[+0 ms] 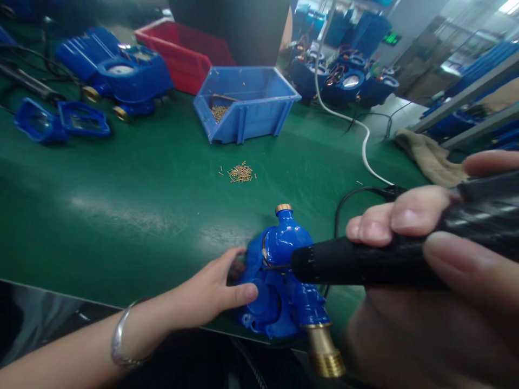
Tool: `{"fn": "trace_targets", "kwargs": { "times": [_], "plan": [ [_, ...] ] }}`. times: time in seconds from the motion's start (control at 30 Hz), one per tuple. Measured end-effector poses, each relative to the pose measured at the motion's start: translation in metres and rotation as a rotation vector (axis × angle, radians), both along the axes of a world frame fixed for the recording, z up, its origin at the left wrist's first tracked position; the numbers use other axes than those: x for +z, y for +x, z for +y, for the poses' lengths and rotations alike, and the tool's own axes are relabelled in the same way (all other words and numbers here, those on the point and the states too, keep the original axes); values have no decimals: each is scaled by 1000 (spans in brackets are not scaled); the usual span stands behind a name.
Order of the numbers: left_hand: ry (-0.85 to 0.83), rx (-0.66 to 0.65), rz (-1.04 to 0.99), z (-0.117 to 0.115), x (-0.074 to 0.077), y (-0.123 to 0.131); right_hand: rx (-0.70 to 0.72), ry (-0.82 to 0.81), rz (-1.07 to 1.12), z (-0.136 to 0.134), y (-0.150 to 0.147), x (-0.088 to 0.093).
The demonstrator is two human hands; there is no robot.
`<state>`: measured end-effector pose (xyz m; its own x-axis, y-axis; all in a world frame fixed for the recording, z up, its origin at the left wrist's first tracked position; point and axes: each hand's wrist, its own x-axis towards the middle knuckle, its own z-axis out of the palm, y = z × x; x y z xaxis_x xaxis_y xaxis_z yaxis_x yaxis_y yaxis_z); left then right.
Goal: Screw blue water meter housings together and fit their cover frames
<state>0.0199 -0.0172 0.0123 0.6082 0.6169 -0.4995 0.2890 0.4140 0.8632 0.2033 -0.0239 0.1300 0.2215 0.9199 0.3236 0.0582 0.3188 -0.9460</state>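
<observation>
The left hand [211,294] reaches forward, palm down, fingers loosely spread. The right hand [405,335], raised close, curls its fingers in a tight grip.

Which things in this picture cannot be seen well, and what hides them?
Head view only.
Tip of the black screwdriver: lost against the blue meter body.
Right hand: blurred, too near the camera, cut by the right and bottom edges.
Meter body's left side: covered by the left hand.
Screws in the blue bin: too small, partly behind its wall.
</observation>
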Motion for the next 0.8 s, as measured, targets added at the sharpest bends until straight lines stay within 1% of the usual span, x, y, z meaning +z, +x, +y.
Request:
{"fn": "trace_targets", "kwargs": {
  "times": [0.07, 0.1, 0.17, 0.27, 0.33, 0.4, 0.5, 0.7, 0.8],
  "plan": [
    [-151, -1, -97, -4, 0, 3, -4, 46, 101, 3, -5, -6],
    [-195, 23, -127, -5, 0, 4, 5, 39, 134, 4, -7, -9],
    [-246, 99, -166, -6, 0, 8, 47, -34, 159, 5, -11, -18],
    [-255, 196, -210, -10, -3, 14, 161, -113, 193, 7, -14, -31],
    [-246, 242, -223, -12, -5, 16, 254, -105, 200, 9, -12, -39],
    [-249, 270, -212, -14, -6, 18, 313, -85, 203, 10, -8, -43],
    [-240, 283, -190, -15, -7, 18, 303, -91, 208, 10, -5, -44],
    [-182, 253, -142, -14, -9, 17, 188, -169, 249, 6, -15, -40],
    [-167, 238, -91, -12, -8, 18, 197, -175, 240, 7, -17, -41]
  ]
}}
